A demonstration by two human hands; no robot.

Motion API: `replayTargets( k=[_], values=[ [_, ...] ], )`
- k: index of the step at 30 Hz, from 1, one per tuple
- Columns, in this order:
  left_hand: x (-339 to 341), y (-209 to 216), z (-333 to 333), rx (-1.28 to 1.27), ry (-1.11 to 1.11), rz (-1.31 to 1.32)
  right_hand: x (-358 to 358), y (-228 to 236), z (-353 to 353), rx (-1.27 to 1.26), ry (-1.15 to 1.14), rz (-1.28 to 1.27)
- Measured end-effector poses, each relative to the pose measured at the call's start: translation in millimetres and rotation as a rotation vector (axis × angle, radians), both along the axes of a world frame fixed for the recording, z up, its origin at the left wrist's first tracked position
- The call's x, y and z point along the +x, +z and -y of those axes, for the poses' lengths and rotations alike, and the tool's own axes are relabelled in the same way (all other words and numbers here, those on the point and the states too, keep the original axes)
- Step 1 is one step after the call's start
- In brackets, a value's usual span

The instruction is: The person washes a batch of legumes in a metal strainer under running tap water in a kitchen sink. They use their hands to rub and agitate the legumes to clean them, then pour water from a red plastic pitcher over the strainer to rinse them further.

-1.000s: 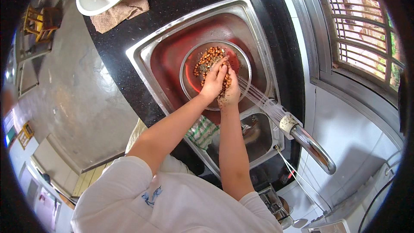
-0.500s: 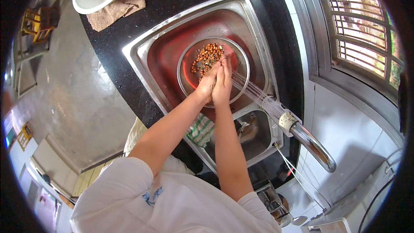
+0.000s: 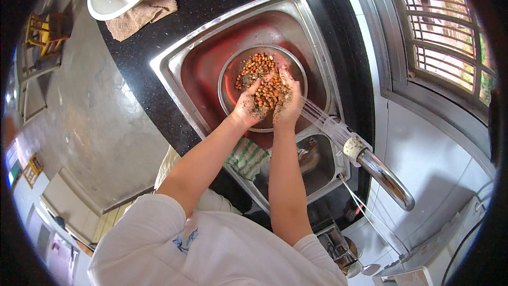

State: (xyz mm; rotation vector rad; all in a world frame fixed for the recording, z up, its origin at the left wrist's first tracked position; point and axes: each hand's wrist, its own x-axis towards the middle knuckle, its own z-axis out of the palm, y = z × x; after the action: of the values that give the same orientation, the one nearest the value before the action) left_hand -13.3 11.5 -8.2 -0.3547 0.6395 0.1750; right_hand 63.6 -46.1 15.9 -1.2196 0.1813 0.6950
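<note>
Palms up and side by side over a round metal bowl (image 3: 221,77), my left hand (image 3: 246,110) and my right hand (image 3: 289,107) are cupped around a heap of wet orange-brown kernels (image 3: 271,92). They look like nuts or seeds; I cannot tell which. Dark specks cling to both palms. More of the kernels, mixed with dark bits, lie in the bowl beyond my fingers. The bowl stands in the larger basin of a steel sink (image 3: 197,69). Water runs from a chrome faucet (image 3: 385,178) toward the bowl, close by my right hand.
A smaller basin (image 3: 317,180) lies nearer me, with a green-and-white checked cloth (image 3: 246,158) over its left edge. At the far left of the black counter (image 3: 138,58), a white bowl (image 3: 114,8) rests on a brown towel (image 3: 153,11). A barred window (image 3: 444,37) is at right.
My hands, pressed palm to palm half a second ago, have parted and turned up into a cup. A heap of kernels now shows in them.
</note>
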Motion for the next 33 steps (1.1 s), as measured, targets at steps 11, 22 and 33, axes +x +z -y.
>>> replayTargets(
  k=[11,22,33],
  values=[
    [11.3,-10.7,2.5,0.152,-0.091,-0.119,2.0,9.7,14.6,0.239,-0.084,-0.087],
    [18.3,-28.8,2.7,1.373,-0.417,-0.507,5.2,2.1,5.8,0.182,0.01,-0.081],
    [9.1,-19.8,-13.8,1.457,-0.472,-0.653,27.1,-27.8,-16.2,0.348,-0.135,-0.497]
  ],
)
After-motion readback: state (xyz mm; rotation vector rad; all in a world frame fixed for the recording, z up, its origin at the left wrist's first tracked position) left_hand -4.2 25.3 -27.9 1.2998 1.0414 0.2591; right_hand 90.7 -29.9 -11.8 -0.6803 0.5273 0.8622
